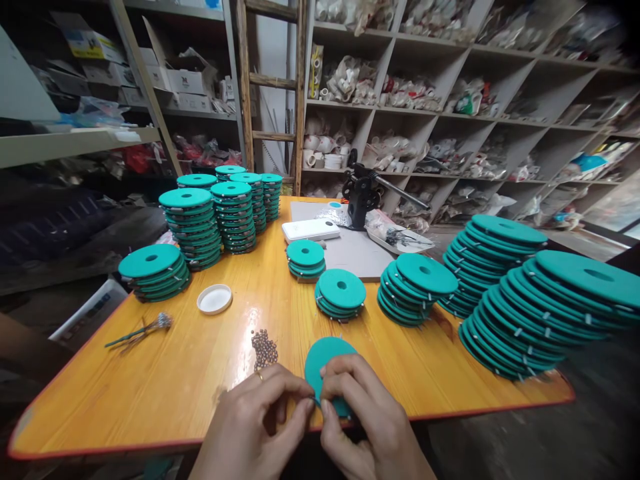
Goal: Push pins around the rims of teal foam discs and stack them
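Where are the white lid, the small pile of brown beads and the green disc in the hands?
white lid [215, 299], head view, its centre
brown beads [263, 349], head view, pile's middle
green disc [323, 360], head view, upper face

White lid [215, 299], power bank [311, 230], black vise [361, 195], stocked shelves [450, 100].

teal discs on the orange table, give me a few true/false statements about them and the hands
1. Both hands, left hand and right hand, are on one teal disc at the near table edge. True.
2. The white lid sits on top of a disc stack. False: it lies flat on the orange table.
3. A pile of small brown beads lies just left of the held disc. True.
4. The left hand wears no ring. False: a ring shows on one finger.
5. The tall stacks at right lean over. True.
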Available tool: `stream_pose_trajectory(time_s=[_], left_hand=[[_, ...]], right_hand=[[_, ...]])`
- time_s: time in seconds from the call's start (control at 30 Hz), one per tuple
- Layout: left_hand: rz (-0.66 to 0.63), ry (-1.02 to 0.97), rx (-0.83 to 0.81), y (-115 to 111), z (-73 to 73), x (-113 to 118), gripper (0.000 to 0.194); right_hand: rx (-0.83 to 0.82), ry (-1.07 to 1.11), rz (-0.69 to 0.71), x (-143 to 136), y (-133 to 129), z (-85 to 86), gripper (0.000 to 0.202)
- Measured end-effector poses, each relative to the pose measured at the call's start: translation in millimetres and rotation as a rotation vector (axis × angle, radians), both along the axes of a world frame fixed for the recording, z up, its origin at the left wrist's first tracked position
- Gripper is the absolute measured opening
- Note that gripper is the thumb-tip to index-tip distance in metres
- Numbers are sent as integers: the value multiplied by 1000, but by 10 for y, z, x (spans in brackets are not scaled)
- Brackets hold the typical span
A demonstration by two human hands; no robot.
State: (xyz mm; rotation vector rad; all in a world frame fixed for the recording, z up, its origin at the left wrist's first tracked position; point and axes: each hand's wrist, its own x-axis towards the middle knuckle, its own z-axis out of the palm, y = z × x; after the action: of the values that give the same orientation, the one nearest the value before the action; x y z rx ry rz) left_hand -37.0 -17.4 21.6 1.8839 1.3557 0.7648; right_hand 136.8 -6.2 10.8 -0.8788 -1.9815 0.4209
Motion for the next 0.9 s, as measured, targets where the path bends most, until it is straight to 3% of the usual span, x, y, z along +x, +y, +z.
stream_pose_trajectory(time_s=[0.2,0.4,0.67,0.9], left_hand=[[-9,2,-9,8,8,-9,23],[33,-131,-15,-15,-19,-27,20],[25,-187,-2,-21,-45,-53,17],[-48,-34,57,-51,-23,-92,19]], right_hand=[[16,-100,-1,10,-2,30,17],[28,-198,54,29,7,48,16],[62,-55,145,84,13,16,29],[189,-69,-53,35,-50,42,19]])
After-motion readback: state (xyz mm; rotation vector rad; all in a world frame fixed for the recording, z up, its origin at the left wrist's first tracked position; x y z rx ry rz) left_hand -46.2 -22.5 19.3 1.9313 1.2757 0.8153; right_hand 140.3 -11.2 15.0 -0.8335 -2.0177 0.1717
